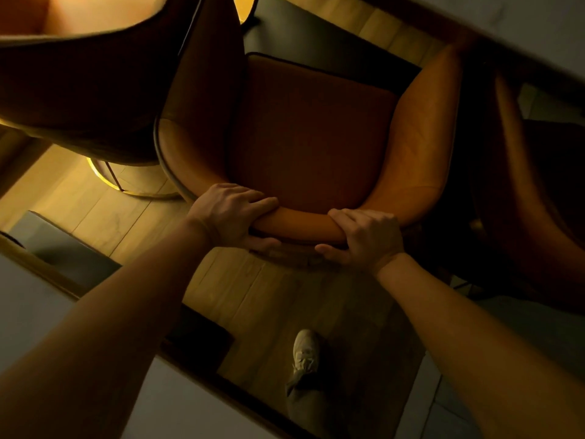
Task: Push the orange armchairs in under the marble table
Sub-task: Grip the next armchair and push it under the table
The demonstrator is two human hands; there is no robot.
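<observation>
An orange armchair (313,141) with a curved padded back fills the middle of the head view, seen from above. Both my hands grip the top of its backrest: my left hand (232,215) on the left part, my right hand (364,239) on the right part, fingers wrapped over the rim. The pale marble table (538,23) shows at the top right; its dark edge crosses over the chair's right arm. A second orange armchair (95,74) stands close on the left, and a third orange armchair (522,185) sits in shadow on the right.
Wooden floorboards (259,296) lie under the chairs. The left chair has a round gold base (133,182). A dark panel (316,45) lies beyond the seat's front. My shoe (305,350) stands behind the chair. Grey surfaces with wooden edges (28,299) border the lower left.
</observation>
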